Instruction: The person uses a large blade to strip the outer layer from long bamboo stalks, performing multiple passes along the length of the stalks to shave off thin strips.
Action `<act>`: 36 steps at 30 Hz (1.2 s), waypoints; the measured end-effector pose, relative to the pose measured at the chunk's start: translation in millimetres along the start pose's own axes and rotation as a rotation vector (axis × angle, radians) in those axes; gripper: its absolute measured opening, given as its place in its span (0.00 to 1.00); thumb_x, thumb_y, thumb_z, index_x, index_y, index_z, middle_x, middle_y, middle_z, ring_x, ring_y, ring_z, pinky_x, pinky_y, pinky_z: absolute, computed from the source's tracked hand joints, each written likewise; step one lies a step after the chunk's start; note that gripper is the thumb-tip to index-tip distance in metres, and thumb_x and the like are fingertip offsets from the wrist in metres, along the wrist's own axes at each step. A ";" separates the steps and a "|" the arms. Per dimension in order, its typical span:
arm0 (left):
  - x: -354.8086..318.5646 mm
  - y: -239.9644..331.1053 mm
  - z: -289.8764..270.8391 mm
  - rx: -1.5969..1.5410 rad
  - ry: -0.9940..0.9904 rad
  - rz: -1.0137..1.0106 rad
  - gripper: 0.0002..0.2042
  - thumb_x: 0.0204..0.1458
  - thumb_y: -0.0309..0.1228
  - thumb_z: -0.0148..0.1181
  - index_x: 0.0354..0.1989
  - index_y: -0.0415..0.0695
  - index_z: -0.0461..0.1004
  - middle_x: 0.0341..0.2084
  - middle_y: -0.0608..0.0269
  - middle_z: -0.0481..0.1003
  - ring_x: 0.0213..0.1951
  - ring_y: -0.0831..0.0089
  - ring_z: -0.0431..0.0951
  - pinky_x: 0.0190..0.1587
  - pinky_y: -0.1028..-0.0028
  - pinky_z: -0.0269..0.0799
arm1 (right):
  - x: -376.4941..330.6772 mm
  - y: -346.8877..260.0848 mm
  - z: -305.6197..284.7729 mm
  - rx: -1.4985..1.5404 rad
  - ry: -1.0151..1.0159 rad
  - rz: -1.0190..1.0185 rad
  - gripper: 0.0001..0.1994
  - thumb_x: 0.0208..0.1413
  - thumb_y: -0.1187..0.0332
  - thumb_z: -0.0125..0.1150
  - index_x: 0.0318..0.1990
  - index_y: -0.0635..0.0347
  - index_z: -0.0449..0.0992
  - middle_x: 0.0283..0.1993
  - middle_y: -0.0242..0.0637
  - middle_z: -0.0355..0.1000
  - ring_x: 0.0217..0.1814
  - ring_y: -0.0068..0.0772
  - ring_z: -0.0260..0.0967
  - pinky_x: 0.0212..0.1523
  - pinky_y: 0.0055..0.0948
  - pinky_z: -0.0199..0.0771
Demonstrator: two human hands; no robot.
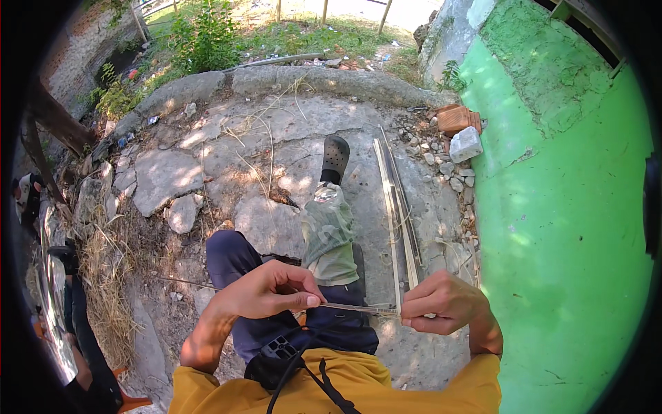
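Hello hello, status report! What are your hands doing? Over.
Left hand and right hand both pinching one thin bamboo strip. More strips lie ahead on the stone ground. Nothing blocking.

I see my left hand [265, 290] closed around a thin bamboo strip [348, 308], thumb pressed on top, and my right hand [445, 303] pinching the same strip at its other end. The strip runs level between both hands, just above my knees. Beyond my right hand a bundle of long pale slats [398, 207] lies on the cracked stone ground [165, 176], reaching away from me. Between the hands and a little farther out, my leg stretches forward, a grey-green cloth [327, 231] draped over the shin and a dark clog [336, 157] on the foot. To the right of my right hand rises a green wall [565, 228]; bricks [460, 131] sit at its base, well beyond.
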State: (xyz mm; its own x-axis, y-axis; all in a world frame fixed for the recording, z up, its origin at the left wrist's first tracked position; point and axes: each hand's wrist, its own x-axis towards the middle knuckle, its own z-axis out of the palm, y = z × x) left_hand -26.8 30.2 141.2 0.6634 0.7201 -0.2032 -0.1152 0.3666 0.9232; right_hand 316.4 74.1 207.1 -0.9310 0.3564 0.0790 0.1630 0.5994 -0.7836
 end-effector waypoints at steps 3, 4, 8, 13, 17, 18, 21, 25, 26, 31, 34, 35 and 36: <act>-10.9 4.0 -3.7 0.086 -0.067 -0.025 0.09 0.64 0.30 0.64 0.43 0.36 0.82 0.25 0.73 0.76 0.28 0.88 0.70 0.29 0.81 0.64 | 5.2 -5.3 15.8 0.077 -0.121 -0.034 0.01 0.57 0.73 0.61 0.34 0.58 0.75 0.27 0.34 0.70 0.24 0.41 0.71 0.23 0.37 0.69; -15.3 4.5 -4.7 0.083 -0.063 -0.029 0.09 0.64 0.30 0.64 0.43 0.36 0.82 0.25 0.73 0.76 0.28 0.88 0.70 0.29 0.81 0.64 | 6.4 -6.3 19.6 0.083 -0.123 -0.035 0.01 0.57 0.73 0.61 0.34 0.58 0.75 0.27 0.34 0.70 0.24 0.41 0.71 0.23 0.37 0.69; -46.3 6.4 -23.6 0.152 0.084 -0.145 0.08 0.65 0.31 0.63 0.42 0.38 0.81 0.27 0.70 0.78 0.28 0.86 0.70 0.31 0.81 0.66 | 11.0 -15.3 16.5 0.182 -0.254 -0.134 0.03 0.57 0.74 0.61 0.32 0.59 0.74 0.26 0.35 0.66 0.24 0.42 0.68 0.23 0.39 0.68; -71.7 -5.0 -60.1 0.257 0.455 -0.086 0.07 0.67 0.31 0.59 0.39 0.40 0.76 0.22 0.74 0.72 0.25 0.87 0.67 0.27 0.80 0.60 | -4.3 -5.8 -9.6 -0.104 0.070 0.122 0.02 0.58 0.76 0.62 0.34 0.62 0.75 0.27 0.36 0.69 0.23 0.42 0.66 0.24 0.37 0.66; -67.9 -29.3 -58.3 0.206 0.694 -0.020 0.07 0.69 0.32 0.56 0.41 0.41 0.73 0.23 0.74 0.72 0.23 0.88 0.64 0.26 0.81 0.58 | 23.0 61.7 -22.9 -0.426 0.630 0.346 0.05 0.63 0.72 0.63 0.38 0.65 0.78 0.30 0.40 0.73 0.25 0.35 0.67 0.27 0.31 0.65; -67.0 -32.8 -59.0 0.271 0.752 0.038 0.07 0.69 0.32 0.56 0.42 0.41 0.73 0.23 0.74 0.72 0.23 0.88 0.64 0.25 0.81 0.57 | 29.1 78.8 -28.0 -0.429 0.625 0.341 0.05 0.63 0.72 0.63 0.38 0.65 0.78 0.30 0.40 0.73 0.25 0.35 0.67 0.27 0.31 0.65; -72.3 -35.1 -53.4 0.287 0.828 0.082 0.07 0.71 0.32 0.53 0.43 0.40 0.72 0.22 0.72 0.72 0.19 0.89 0.60 0.21 0.82 0.53 | 53.2 122.3 -43.8 -0.504 0.845 0.307 0.06 0.64 0.70 0.63 0.40 0.65 0.79 0.33 0.39 0.75 0.29 0.32 0.70 0.30 0.30 0.68; -88.7 -37.2 -48.4 0.217 0.935 0.152 0.08 0.72 0.30 0.49 0.44 0.39 0.72 0.21 0.69 0.71 0.15 0.89 0.58 0.16 0.83 0.51 | 116.4 168.9 -54.1 -0.201 1.227 0.106 0.08 0.67 0.69 0.63 0.45 0.66 0.80 0.39 0.38 0.79 0.37 0.28 0.75 0.38 0.28 0.75; -91.8 -37.6 -46.3 0.173 0.982 0.168 0.08 0.72 0.30 0.49 0.45 0.39 0.72 0.21 0.69 0.71 0.14 0.89 0.59 0.16 0.82 0.52 | 138.9 181.2 -52.0 0.064 1.338 -0.013 0.09 0.67 0.68 0.62 0.48 0.66 0.80 0.42 0.39 0.80 0.39 0.28 0.76 0.41 0.28 0.77; -85.1 -46.5 -45.0 0.169 1.024 0.209 0.08 0.72 0.30 0.50 0.44 0.38 0.72 0.20 0.67 0.71 0.14 0.87 0.61 0.15 0.82 0.56 | 203.8 249.5 -7.0 -0.091 0.774 0.303 0.19 0.64 0.70 0.64 0.61 0.62 0.75 0.57 0.46 0.78 0.52 0.39 0.79 0.51 0.33 0.80; -82.1 -52.4 -44.6 0.197 1.041 0.230 0.08 0.72 0.29 0.50 0.44 0.37 0.71 0.21 0.66 0.72 0.15 0.85 0.65 0.16 0.81 0.61 | 188.1 245.7 31.5 -0.233 0.657 0.333 0.21 0.62 0.72 0.64 0.63 0.61 0.74 0.60 0.46 0.76 0.55 0.40 0.79 0.54 0.35 0.80; -78.5 -52.4 -43.1 0.186 1.030 0.226 0.07 0.71 0.29 0.50 0.44 0.38 0.72 0.22 0.66 0.73 0.15 0.85 0.65 0.17 0.81 0.61 | 179.6 238.5 42.8 -0.248 0.685 0.266 0.22 0.61 0.73 0.64 0.63 0.61 0.74 0.60 0.46 0.76 0.56 0.40 0.79 0.55 0.34 0.79; -73.0 -52.8 -41.0 0.174 1.008 0.218 0.07 0.71 0.28 0.50 0.44 0.38 0.72 0.23 0.66 0.74 0.16 0.85 0.66 0.18 0.81 0.61 | 167.4 227.5 52.8 -0.248 0.683 0.271 0.22 0.61 0.73 0.64 0.63 0.61 0.74 0.60 0.46 0.76 0.56 0.40 0.79 0.55 0.34 0.79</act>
State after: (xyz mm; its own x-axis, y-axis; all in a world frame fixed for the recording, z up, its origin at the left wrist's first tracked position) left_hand -99.4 -17.5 93.9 -0.2923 0.9474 -0.1307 0.0029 0.1376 0.9905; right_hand 180.3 232.3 9.5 -0.4538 0.8279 0.3296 0.4994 0.5427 -0.6754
